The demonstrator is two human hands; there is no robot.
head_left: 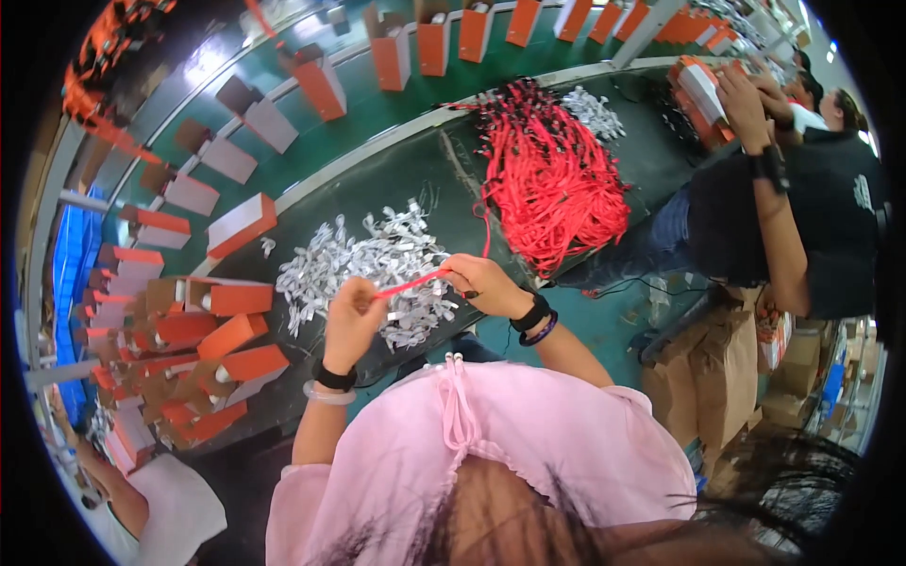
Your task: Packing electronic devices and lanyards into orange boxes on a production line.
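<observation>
A red strap [411,284] is stretched between my two hands, above a heap of white coiled cables [354,259] on the dark table. My left hand [351,321] pinches one end of it. My right hand [486,285] grips the other end, and a small black part pokes out below its fingers. From that hand a thin red length runs up toward a big pile of red straps [552,189] with black ends, just right of the white heap.
Open orange-and-white boxes [241,363] crowd the table's left side. More boxes [387,52] stand in a row on a green conveyor [349,132] beyond. At right a co-worker [783,217] handles an orange box [698,99]. Brown cartons [703,377] stand at lower right.
</observation>
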